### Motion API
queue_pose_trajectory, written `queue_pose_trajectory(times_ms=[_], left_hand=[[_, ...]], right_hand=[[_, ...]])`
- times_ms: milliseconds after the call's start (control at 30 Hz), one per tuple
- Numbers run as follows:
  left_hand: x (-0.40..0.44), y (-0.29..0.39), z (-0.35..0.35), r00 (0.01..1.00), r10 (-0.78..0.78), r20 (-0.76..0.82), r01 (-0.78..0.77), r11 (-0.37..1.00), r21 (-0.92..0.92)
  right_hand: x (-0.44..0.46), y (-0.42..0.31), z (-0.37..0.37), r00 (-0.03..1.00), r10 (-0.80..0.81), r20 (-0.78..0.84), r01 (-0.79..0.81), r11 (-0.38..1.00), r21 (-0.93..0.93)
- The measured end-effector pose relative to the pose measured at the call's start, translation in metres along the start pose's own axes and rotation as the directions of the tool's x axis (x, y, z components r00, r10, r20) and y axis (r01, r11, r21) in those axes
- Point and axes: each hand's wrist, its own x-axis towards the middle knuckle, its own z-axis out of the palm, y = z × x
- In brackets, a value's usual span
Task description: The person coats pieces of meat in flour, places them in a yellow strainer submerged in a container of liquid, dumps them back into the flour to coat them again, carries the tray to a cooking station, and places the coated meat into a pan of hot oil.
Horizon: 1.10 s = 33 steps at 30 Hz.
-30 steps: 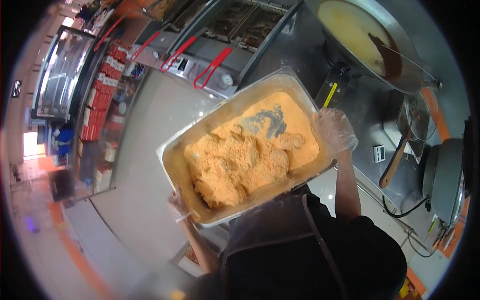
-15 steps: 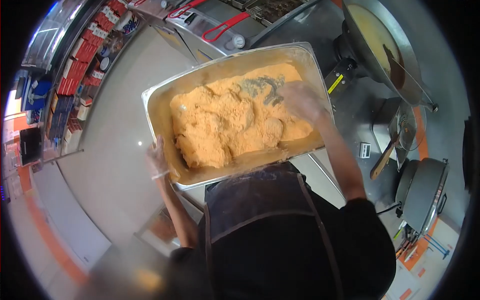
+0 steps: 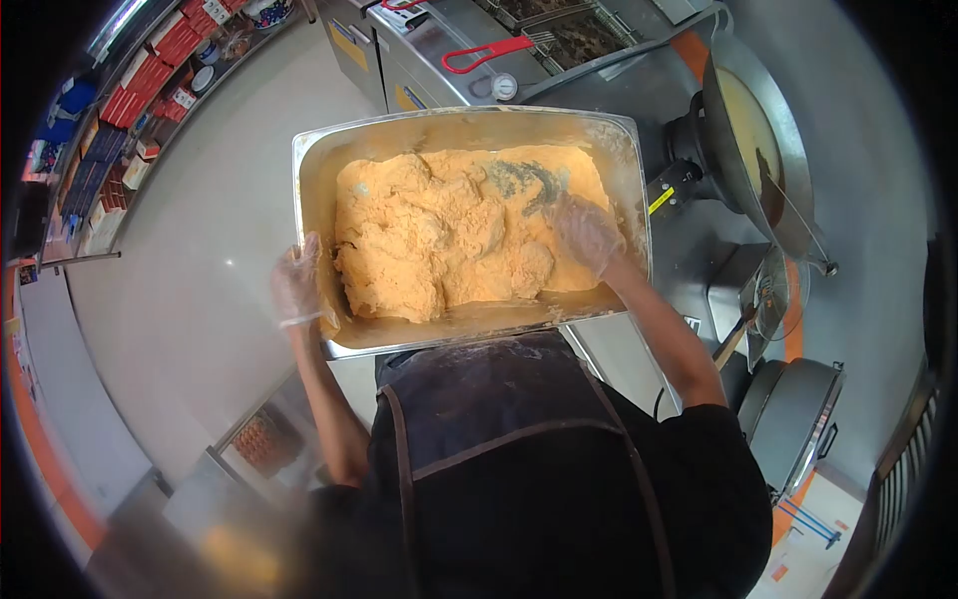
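A deep metal tray (image 3: 479, 335) lies in front of my body, holding orange flour (image 3: 574, 270) and several lumpy coated pieces (image 3: 409, 240). Gloved in clear plastic, my left hand (image 3: 299, 283) grips the tray's left wall, fingers over the rim. My right hand (image 3: 587, 234), also gloved, is inside the tray at the right, at the flour beside a bare grey patch of the bottom. Its fingers are partly blurred, and whether they hold anything does not show.
Fryers with a red-handled basket (image 3: 489, 54) stand beyond the tray. At the right are a large wok (image 3: 763, 150), a strainer (image 3: 770, 292) and a grey lidded pot (image 3: 793, 419). Shelves with red boxes (image 3: 135, 90) line the far left.
My right hand has left the tray's right rim and moved inside, onto the flour. The tray now sits more level in view, and my left hand still holds its left side.
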Motion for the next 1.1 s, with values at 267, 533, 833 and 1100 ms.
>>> queue_pose_trajectory(times_ms=[267, 533, 833, 1100], left_hand=[[0.001, -0.007, 0.000, 0.996, 0.082, -0.035, -0.077, 0.990, 0.118], [0.001, 0.000, 0.001, 1.000, 0.021, -0.001, -0.021, 0.998, 0.060], [0.011, -0.011, 0.004, 0.999, -0.035, 0.004, 0.035, 0.998, 0.045], [0.001, 0.004, 0.004, 0.998, -0.057, 0.017, 0.058, 0.994, -0.089]], right_hand=[[0.021, -0.028, 0.006, 0.992, 0.122, -0.009, -0.112, 0.933, 0.341], [0.016, -0.023, 0.000, 0.964, 0.265, -0.023, -0.249, 0.929, 0.274], [-0.001, 0.028, -0.039, 0.528, 0.845, 0.085, -0.371, 0.140, 0.918], [-0.033, 0.086, -0.093, 0.414, 0.910, -0.008, -0.392, 0.186, 0.901]])
